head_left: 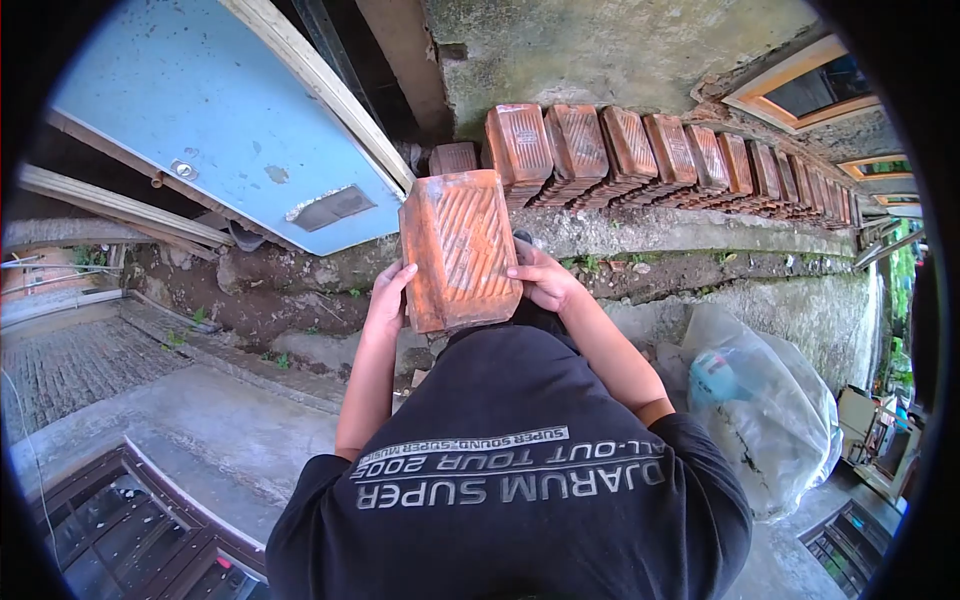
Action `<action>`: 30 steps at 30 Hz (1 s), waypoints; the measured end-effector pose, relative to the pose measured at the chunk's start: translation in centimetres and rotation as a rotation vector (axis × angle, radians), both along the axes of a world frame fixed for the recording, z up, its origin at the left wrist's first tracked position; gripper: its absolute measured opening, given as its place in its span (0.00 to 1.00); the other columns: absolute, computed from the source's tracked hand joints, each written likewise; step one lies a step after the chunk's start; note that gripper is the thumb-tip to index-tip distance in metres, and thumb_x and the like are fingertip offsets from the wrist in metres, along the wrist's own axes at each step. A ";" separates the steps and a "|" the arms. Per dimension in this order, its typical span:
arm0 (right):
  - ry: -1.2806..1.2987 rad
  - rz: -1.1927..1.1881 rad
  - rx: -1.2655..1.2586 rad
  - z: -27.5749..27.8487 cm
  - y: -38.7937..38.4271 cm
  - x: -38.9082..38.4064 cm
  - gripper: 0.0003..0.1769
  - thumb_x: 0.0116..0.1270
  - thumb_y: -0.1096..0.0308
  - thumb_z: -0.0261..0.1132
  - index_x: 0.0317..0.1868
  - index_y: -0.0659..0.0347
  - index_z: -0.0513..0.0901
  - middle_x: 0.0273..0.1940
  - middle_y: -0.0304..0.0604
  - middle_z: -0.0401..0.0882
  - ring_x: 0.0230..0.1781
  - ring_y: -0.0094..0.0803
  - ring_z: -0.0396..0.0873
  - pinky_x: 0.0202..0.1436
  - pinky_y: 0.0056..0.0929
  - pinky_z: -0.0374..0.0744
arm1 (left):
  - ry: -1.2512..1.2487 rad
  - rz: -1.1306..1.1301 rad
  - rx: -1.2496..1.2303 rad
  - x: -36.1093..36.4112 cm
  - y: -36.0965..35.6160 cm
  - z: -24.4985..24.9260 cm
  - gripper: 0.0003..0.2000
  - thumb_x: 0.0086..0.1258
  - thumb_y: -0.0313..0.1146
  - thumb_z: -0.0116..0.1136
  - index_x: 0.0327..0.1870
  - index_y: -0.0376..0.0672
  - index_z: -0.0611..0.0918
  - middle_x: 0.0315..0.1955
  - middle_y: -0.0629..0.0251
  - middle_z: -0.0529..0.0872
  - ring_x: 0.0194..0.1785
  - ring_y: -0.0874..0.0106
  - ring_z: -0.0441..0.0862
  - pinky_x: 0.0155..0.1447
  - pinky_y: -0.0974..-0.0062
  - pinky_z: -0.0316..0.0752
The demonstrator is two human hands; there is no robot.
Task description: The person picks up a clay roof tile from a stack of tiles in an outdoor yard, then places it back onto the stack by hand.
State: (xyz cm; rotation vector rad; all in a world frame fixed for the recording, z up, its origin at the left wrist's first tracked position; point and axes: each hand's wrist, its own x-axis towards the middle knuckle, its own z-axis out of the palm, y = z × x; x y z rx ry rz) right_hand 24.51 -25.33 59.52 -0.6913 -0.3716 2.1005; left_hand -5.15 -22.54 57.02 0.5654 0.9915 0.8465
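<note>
In front of my chest I hold a clay roof tile [465, 245], orange-red with slanted ridges and pale worn patches. My left hand [392, 292] grips its left edge, the thumb lying on the face. On the opposite edge, my right hand [545, 277] is closed with its thumb on top; the fingers of both hands partly go behind the tile. Beyond it, stacks of similar roof tiles [577, 145] run in a long row to the right along the wall. A lower tile [453, 158] shows just behind the held one.
A light-blue door [230, 110] with a knob stands at the upper left. To the right, a clear plastic bag [770, 410] holds a pale-blue round object. A dirt strip [300, 310] with small weeds and a concrete ledge cross the ground. Wood-framed windows [805, 85] line the far wall.
</note>
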 end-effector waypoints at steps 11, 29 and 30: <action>0.089 0.150 -0.234 -7.6 5.4 1.7 0.46 0.63 0.74 0.68 0.78 0.62 0.53 0.69 0.49 0.69 0.70 0.41 0.70 0.73 0.45 0.69 | 0.203 0.041 -0.180 1.3 4.8 -4.7 0.24 0.69 0.36 0.65 0.60 0.28 0.76 0.51 0.56 0.85 0.52 0.69 0.83 0.58 0.71 0.76; -0.024 0.177 -0.681 -20.5 15.5 5.2 0.32 0.68 0.59 0.69 0.68 0.64 0.71 0.62 0.46 0.78 0.64 0.42 0.76 0.69 0.52 0.70 | 0.277 0.043 -0.496 4.9 15.1 -16.0 0.23 0.71 0.38 0.64 0.59 0.31 0.77 0.52 0.57 0.84 0.55 0.66 0.83 0.60 0.66 0.77; -0.068 0.169 -0.738 -20.9 14.8 4.7 0.30 0.69 0.59 0.67 0.67 0.63 0.73 0.62 0.45 0.78 0.64 0.41 0.76 0.69 0.48 0.70 | 0.280 0.043 -0.517 4.5 14.9 -16.9 0.23 0.71 0.38 0.64 0.59 0.31 0.77 0.52 0.57 0.84 0.55 0.66 0.83 0.60 0.66 0.77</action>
